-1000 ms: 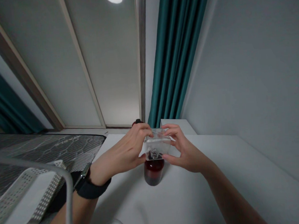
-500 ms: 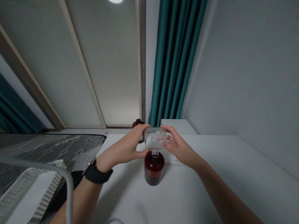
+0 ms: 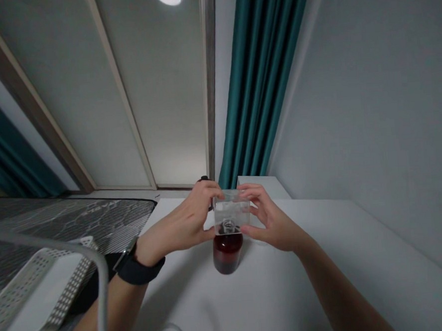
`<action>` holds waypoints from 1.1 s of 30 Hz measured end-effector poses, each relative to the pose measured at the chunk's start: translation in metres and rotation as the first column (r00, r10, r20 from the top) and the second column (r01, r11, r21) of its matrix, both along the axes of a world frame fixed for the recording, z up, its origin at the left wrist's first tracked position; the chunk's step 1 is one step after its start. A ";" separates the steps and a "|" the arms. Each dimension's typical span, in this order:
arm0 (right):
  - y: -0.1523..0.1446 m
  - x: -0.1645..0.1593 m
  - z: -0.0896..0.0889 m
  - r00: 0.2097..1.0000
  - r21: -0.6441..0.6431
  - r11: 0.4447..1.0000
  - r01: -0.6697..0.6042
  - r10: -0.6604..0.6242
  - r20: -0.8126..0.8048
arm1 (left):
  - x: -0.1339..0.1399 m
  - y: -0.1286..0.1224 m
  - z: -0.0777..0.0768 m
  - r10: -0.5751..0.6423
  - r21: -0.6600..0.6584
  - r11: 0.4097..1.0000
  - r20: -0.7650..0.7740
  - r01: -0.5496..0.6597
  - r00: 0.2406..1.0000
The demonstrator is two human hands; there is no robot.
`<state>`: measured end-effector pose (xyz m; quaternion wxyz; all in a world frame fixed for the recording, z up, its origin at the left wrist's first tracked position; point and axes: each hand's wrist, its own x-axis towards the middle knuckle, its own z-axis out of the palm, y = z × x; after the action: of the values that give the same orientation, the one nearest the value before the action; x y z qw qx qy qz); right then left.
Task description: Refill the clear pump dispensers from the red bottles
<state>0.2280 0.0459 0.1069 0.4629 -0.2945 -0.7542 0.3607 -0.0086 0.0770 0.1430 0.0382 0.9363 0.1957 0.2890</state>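
Observation:
Between my two hands is a clear, see-through container (image 3: pixel 231 208), held level above the white table. My left hand (image 3: pixel 199 212), with a dark watch on the wrist, grips its left side, thumb low and fingers at the top. On the right side, my right hand (image 3: pixel 267 217) grips it the same way. A dark red-brown bottle (image 3: pixel 228 255) stands upright on the table, its uncapped neck showing through the container's lower part. I cannot tell whether the two touch. Behind my left fingers a second bottle's black cap (image 3: pixel 204 178) peeks out, mostly hidden.
The white table (image 3: pixel 281 291) stretches under both arms, with a white block (image 3: pixel 265 185) past its far edge. At lower left is a white perforated basket (image 3: pixel 45 291). A grey curved tube (image 3: pixel 101 292) rises in front of it. Teal curtain (image 3: pixel 261 83) hangs beyond.
The clear container has moved down and nearer to me, now overlapping the bottle's neck in view. My hands have shifted with it, and the rear bottle is more covered.

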 end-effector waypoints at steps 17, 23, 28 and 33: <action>-0.003 0.004 0.007 0.995 0.017 1.000 -0.001 -0.001 0.100 | 0.001 -0.010 0.003 0.058 0.109 0.993 -0.068 -0.050 0.996; -0.005 0.004 0.008 0.993 0.030 1.000 0.000 -0.003 0.114 | 0.002 -0.011 0.004 0.055 0.118 0.992 -0.060 -0.048 0.997; -0.007 0.001 0.012 0.988 0.060 0.998 0.018 -0.027 0.153 | 0.001 -0.011 0.004 0.074 0.146 0.987 -0.064 -0.064 0.995; -0.008 0.000 0.014 0.987 0.077 0.997 0.009 -0.021 0.162 | 0.002 -0.013 0.004 0.103 0.202 0.976 -0.072 -0.086 0.992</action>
<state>0.2280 0.0383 0.1210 0.4135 -0.3108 -0.8003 0.3031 -0.0068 0.0639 0.1475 -0.0770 0.9361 0.2117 0.2700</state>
